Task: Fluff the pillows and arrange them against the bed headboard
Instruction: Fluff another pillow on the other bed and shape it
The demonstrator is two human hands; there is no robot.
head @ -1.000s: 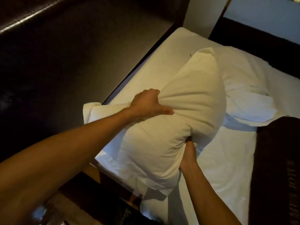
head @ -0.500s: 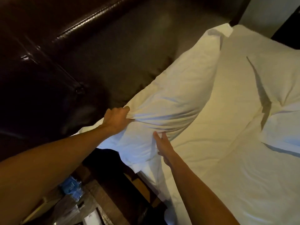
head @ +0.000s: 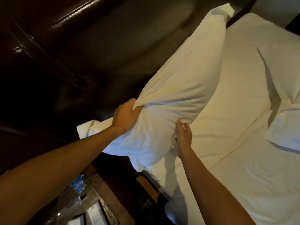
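Note:
A long white pillow leans against the dark leather headboard along the left side of the bed. My left hand is clenched on a bunch of its upper edge near the headboard. My right hand pinches the pillowcase at the lower edge, where the pillow meets the mattress. A second white pillow lies on the bed at the right, partly cut off by the frame edge.
The white bed sheet covers the mattress below and to the right of the pillow. A dark wooden bedside table sits at the lower left, with a blue-wrapped item and light packets on it.
The pillow went from being held up between both hands to leaning on the headboard. My right hand came off the pillow's side, opened flat, and now pinches its lower edge.

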